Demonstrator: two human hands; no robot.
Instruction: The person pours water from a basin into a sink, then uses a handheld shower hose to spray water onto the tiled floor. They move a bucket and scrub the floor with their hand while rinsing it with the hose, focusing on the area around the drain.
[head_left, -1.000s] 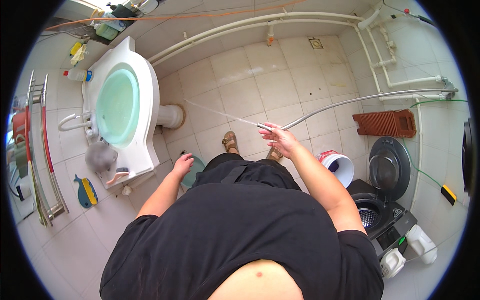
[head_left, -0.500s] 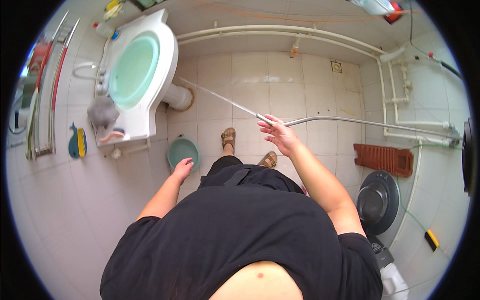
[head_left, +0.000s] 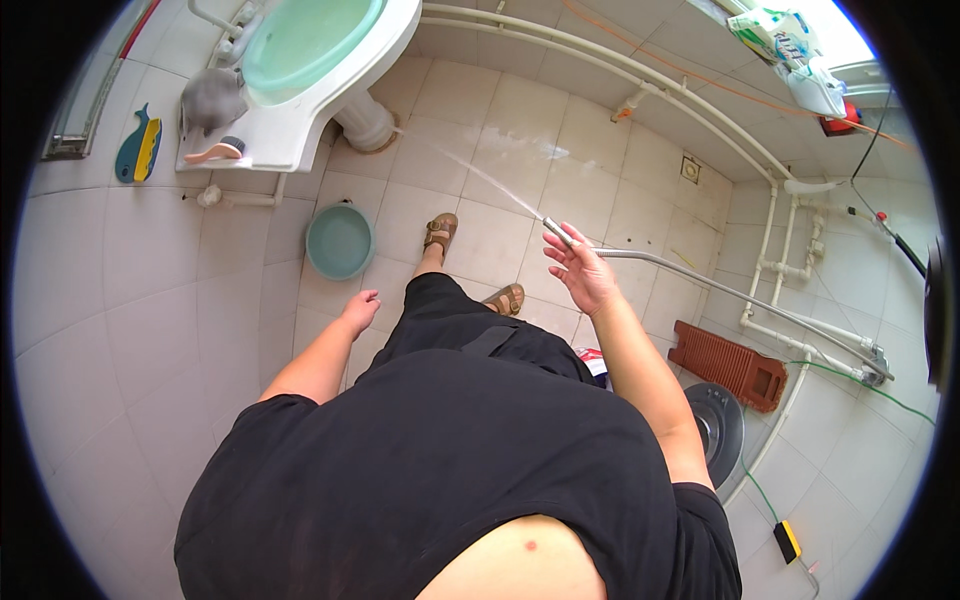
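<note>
My right hand (head_left: pixel 588 282) is wrapped round a slim metal spray nozzle (head_left: pixel 556 232), pointed away from me toward the far left. A thin water jet (head_left: pixel 490 182) shoots from its tip across the tiled floor toward the white pedestal (head_left: pixel 367 124) of the washbasin. Behind my hand, a flexible metal hose (head_left: pixel 745 296) runs to a fitting on the right wall. Low at my left side hangs my left hand (head_left: pixel 361 311), empty, its fingers loosely bent and slightly apart. The closest thing to it is a teal bucket (head_left: pixel 312 255) on the floor, apart from it.
The white washbasin counter (head_left: pixel 285 135) carries a grey rounded object (head_left: pixel 211 100) and a pink-handled brush (head_left: pixel 218 151). White pipes (head_left: pixel 600 68) follow the far wall. A brown washboard (head_left: pixel 728 365) and a dark round lid (head_left: pixel 722 432) are at the right. Wet patches shine on the floor.
My view has shifted, with the washbasin now higher in the picture. My right hand keeps hold of the spray nozzle, and the jet now lands on the floor nearer the pedestal's foot.
</note>
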